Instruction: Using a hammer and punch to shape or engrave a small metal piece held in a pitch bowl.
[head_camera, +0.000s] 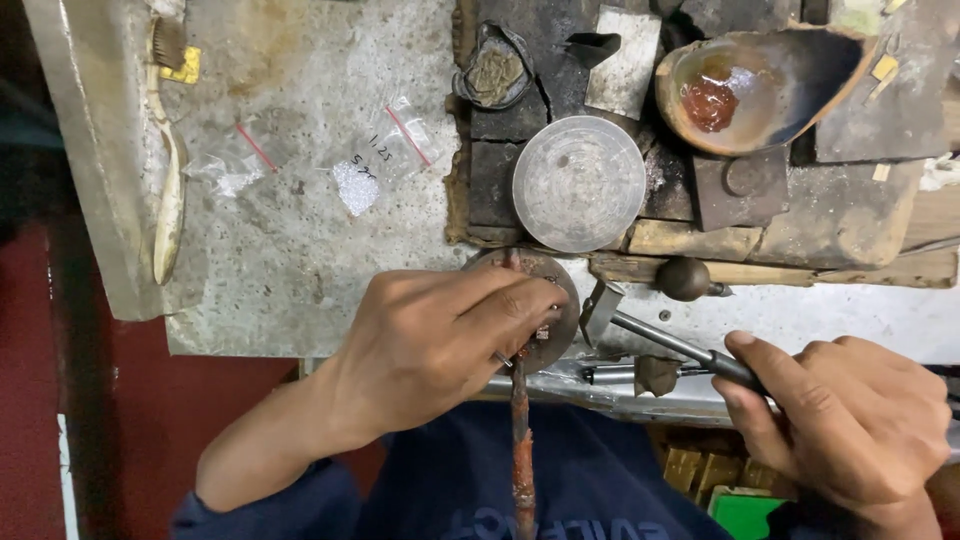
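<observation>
At the near edge of the bench (300, 200), left hand (440, 340) pinched a small piece, mostly hidden, against a round metal block (555, 300), above a red-stained stick (521, 430). Right hand (850, 425), fingers wrapped shut, gripped a small hammer (650, 335); handle end concealed.

- The left hand (440, 340) lay on a round disc (555, 300) at the front edge of the bench, with a stick (521, 440) under it, pointing toward the person.
- The right hand (850, 420) was to the right and held a small hammer (640, 325), whose head was just beside the disc.
- Behind the disc stood a round lid (578, 183).
- A bowl (750, 90) was behind and to the right of the lid.
- Two small bags (360, 165) lay on the slab (300, 250) to the left of the lid.
- A toothbrush (167, 150) lay at the far left.
</observation>
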